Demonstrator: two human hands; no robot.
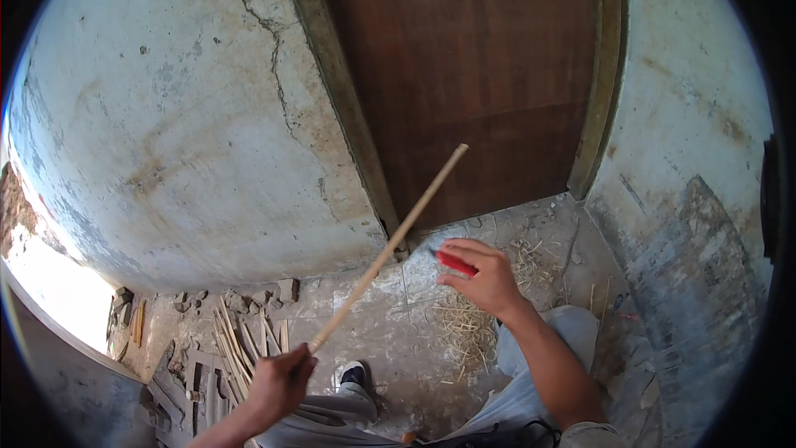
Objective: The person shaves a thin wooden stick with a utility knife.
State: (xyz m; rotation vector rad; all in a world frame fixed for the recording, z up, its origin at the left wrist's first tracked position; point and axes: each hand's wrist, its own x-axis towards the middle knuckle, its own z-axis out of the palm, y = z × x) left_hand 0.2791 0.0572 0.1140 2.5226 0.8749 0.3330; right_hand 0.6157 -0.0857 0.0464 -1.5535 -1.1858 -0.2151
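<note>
A long, pale wooden stick (pixel 390 253) slants up and to the right across the middle of the view. Its lower end is in my left hand (pixel 278 386), with the fingers closed round it; the upper end is free in front of the door. My right hand (pixel 489 278) grips a red-handled knife (pixel 456 263) to the right of the stick. The knife's grey blade points left toward the stick and is smeared, so I cannot tell whether it touches the wood.
Curled wood shavings (pixel 464 328) lie on the floor by my right knee. Several split strips (pixel 236 344) lean at lower left, near rubble (pixel 240 301) along the wall. A brown door (pixel 464 58) stands ahead between cracked, stained walls (pixel 182 133).
</note>
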